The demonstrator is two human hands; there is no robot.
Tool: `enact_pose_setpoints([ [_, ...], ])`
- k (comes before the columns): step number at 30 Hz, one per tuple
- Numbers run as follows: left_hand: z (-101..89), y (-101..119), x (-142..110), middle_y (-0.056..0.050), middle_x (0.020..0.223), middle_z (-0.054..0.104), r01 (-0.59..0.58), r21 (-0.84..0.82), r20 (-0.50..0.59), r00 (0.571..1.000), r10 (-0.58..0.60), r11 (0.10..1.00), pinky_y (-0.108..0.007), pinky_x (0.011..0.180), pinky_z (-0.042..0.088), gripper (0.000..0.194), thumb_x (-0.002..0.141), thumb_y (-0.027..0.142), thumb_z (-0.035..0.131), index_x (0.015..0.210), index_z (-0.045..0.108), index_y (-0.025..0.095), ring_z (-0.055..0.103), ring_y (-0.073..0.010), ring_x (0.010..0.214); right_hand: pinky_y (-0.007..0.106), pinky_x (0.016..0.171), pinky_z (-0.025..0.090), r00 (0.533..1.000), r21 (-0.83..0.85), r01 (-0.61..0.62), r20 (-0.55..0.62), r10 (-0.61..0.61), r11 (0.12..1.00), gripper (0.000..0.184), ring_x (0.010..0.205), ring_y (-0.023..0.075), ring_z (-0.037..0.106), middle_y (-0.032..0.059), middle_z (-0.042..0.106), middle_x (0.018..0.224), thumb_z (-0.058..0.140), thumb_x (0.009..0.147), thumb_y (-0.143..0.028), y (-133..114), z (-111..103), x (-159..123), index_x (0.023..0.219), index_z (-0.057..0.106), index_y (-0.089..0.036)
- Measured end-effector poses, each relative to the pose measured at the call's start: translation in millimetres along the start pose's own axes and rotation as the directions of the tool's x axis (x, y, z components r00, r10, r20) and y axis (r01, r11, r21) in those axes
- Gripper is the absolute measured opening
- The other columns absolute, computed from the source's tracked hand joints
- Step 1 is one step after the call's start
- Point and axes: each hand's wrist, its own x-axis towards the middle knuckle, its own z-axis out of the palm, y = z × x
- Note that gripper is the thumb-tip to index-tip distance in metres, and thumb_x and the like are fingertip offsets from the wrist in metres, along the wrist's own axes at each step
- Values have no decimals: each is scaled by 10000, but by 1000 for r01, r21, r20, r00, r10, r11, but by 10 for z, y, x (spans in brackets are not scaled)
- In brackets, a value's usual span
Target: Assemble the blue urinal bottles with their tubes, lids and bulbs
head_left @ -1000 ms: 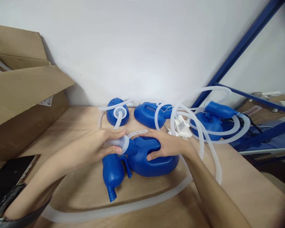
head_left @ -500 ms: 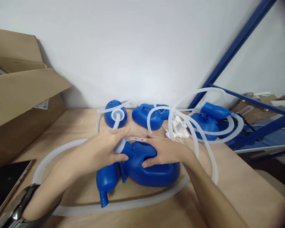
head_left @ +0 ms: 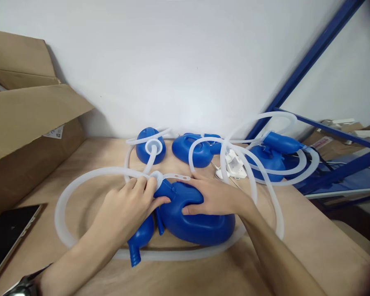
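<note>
Tubing (head_left: 89, 169) swung left; blue urinal (head_left: 197, 222) lies neck up-left

- Near bottle-type urinal (head_left: 197, 222) mid-table on wooden tabletop (head_left: 311, 234); left hand (head_left: 126, 209) at its neck, right hand (head_left: 212, 197) on its body.
- Smaller bottle (head_left: 143, 234) under left hand.
- Behind: round urinal (head_left: 150, 150), flat urinal (head_left: 189, 151).
- Far right: third urinal (head_left: 269, 166), under tubing.
- Silicone tube (head_left: 61, 213) loops left of and before near urinal.
- Left: cardboard box (head_left: 24, 135); tablet (head_left: 9, 234) before it.
- Rear: wall (head_left: 185, 70).
</note>
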Motion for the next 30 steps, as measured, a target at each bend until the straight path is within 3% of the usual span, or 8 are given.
enact_pose_setpoints([
  [6,-23,-96,94,-51,599,604,-105,-80,-28,994,103,991,-332,440,315,579,1179,515,380,829,684,167,623,-236,465,643,1194,464,1000,-41,19,-9,-20,999,935,1384,445,611,146,601,1560,772,894,-713,-2,11,13,1697,485,-329],
  [10,-78,-79,83,-56,557,566,-152,-41,-22,988,151,988,-341,447,308,579,1191,393,365,750,669,174,597,-235,470,657,1206,450,998,-48,53,-10,-54,997,940,1419,462,580,146,593,1579,762,899,-717,-23,14,11,1707,474,-332],
  [14,-103,-38,59,-78,576,591,-104,-44,62,992,106,994,-348,453,282,530,1176,342,397,771,691,168,613,-261,499,691,1168,466,998,-51,22,-60,-25,998,911,1366,472,619,141,628,1531,769,906,-696,-56,36,-16,1708,458,-400],
  [20,-16,-69,-34,-109,590,644,34,-76,146,989,-23,997,-349,450,141,603,1143,585,408,841,711,161,641,-304,459,669,1156,492,998,10,28,-53,-28,1000,883,1396,467,609,119,586,1634,755,904,-746,-28,9,-49,1679,504,-404],
  [23,25,-53,-62,-138,663,707,129,-105,272,957,-96,986,-332,453,132,640,1112,660,446,905,730,125,679,-326,488,643,1190,479,997,58,82,0,-83,995,983,1424,452,601,112,565,1667,746,868,-828,35,-46,-33,1696,476,-371],
  [25,46,-36,-56,-158,728,745,155,-119,309,944,-112,981,-322,454,160,617,1092,666,512,923,735,116,712,-334,531,625,1249,432,988,97,150,20,-153,984,944,1469,436,577,117,574,1668,730,898,-813,71,-65,-1,1672,515,-316],
  [28,74,-15,-46,-170,752,752,120,-137,252,964,-82,983,-320,443,218,610,1081,673,540,920,735,117,739,-348,583,591,1278,421,976,225,211,-100,-193,951,699,1465,382,602,94,654,1590,640,1011,-744,72,-34,76,1551,637,-300],
  [30,86,-2,-55,-156,715,730,66,-154,184,982,-37,986,-328,435,275,621,1105,661,489,900,731,127,738,-339,587,571,1264,458,957,313,258,-215,-197,914,727,1465,356,611,74,661,1581,746,961,-702,39,15,137,1571,606,-331],
])
